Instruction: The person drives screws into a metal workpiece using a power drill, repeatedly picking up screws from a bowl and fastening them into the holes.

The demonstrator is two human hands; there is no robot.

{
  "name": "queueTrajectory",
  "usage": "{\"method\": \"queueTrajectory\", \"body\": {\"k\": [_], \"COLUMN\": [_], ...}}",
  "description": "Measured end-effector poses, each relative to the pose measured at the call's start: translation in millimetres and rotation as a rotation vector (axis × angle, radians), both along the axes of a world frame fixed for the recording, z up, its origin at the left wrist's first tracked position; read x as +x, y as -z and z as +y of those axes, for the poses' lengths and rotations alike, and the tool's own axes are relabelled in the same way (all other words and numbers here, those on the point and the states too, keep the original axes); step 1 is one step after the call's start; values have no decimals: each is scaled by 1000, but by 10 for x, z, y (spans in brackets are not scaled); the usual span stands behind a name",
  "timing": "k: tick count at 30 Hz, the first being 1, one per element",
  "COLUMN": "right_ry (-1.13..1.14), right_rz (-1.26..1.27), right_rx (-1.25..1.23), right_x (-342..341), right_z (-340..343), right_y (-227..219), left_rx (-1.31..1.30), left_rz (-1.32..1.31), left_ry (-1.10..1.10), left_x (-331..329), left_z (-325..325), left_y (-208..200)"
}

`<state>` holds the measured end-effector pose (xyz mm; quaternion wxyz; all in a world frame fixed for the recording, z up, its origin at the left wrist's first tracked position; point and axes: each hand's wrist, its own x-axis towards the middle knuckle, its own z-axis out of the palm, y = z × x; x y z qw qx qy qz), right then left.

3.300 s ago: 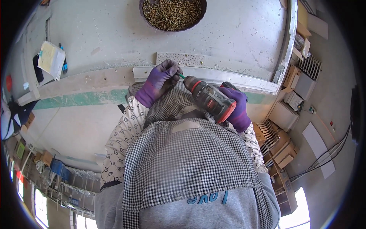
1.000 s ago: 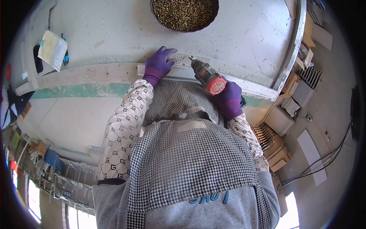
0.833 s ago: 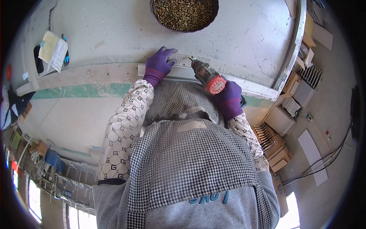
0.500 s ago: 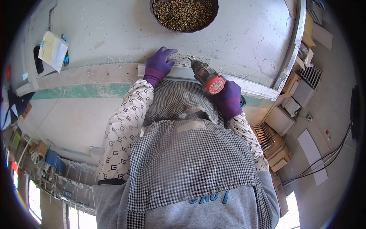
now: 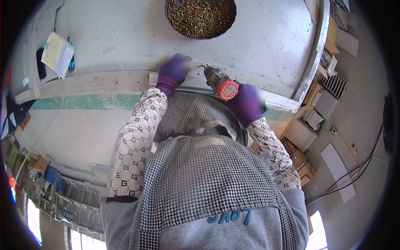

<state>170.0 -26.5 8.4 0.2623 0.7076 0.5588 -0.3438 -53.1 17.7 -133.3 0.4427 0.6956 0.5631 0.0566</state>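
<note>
Grip, right hand (image 5: 246, 102): fingers wrapped round the handle of a red-and-black drill (image 5: 221, 83), just right of the frame's centre line; part of the glove is blurred.
Drill nose: aimed toward the upper left, over the perforated strip (image 5: 197, 66); whether the tip touches cannot be told.
Left hand (image 5: 174, 68): purple-gloved, at the strip's left end, upper middle of the frame; whether the fingers pinch or merely press cannot be told.
Perforated strip: upper middle, between the left hand and the drill, along the upper side of a white bar (image 5: 193, 81).
Bowl (image 5: 201, 37): top middle, dark, holding many small brass-coloured fasteners (image 5: 200, 17).
Papers (image 5: 58, 54): upper left, on the pale table (image 5: 116, 33).
</note>
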Motion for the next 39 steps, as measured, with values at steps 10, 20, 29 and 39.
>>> {"method": "queueTrajectory", "body": {"k": [10, 20, 29, 39], "right_ry": [-48, 109, 106, 222], "right_rz": [228, 244, 433, 667], "right_rx": [288, 467, 510, 599], "right_x": [179, 339, 313, 244], "right_z": [-336, -670, -642, -579], "right_y": [-157, -172, -160, -191], "left_rx": [-133, -642, -904, -893], "left_rz": [-38, -870, -1151, -1188], "left_ry": [-21, -610, -778, -843], "left_x": [3, -95, -62, 55], "left_z": [29, 102, -85, -111], "left_y": [-93, -305, -483, -534]}}
